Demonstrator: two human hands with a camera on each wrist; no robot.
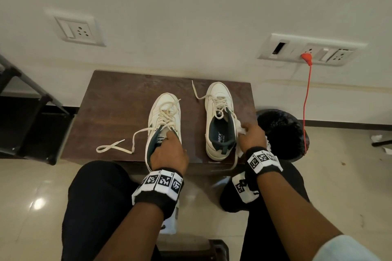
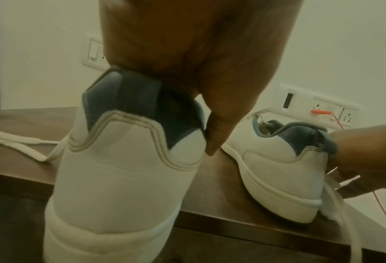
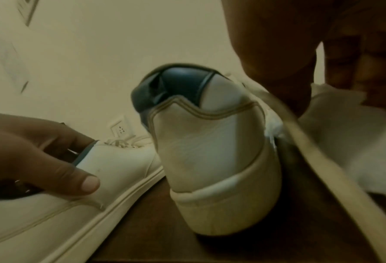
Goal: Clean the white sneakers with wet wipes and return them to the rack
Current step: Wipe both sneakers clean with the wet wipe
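Two white sneakers with dark blue collars stand on a small brown table (image 1: 118, 112), toes toward the wall. My left hand (image 1: 169, 150) grips the left sneaker (image 1: 164, 112) at its heel collar, fingers inside the opening and thumb (image 3: 84, 181) outside; its heel (image 2: 124, 160) hangs over the table's front edge. My right hand (image 1: 252, 135) holds a crumpled white wet wipe (image 3: 344, 138) against the outer side of the right sneaker (image 1: 220, 108), whose heel (image 3: 209, 151) faces me. Loose laces trail across the table.
A black-lined bin (image 1: 282, 133) stands just right of the table. A dark rack (image 1: 31, 112) stands at the left. An orange cable (image 1: 306, 101) hangs from a wall socket. A white wipes pack (image 1: 171, 220) lies between my knees.
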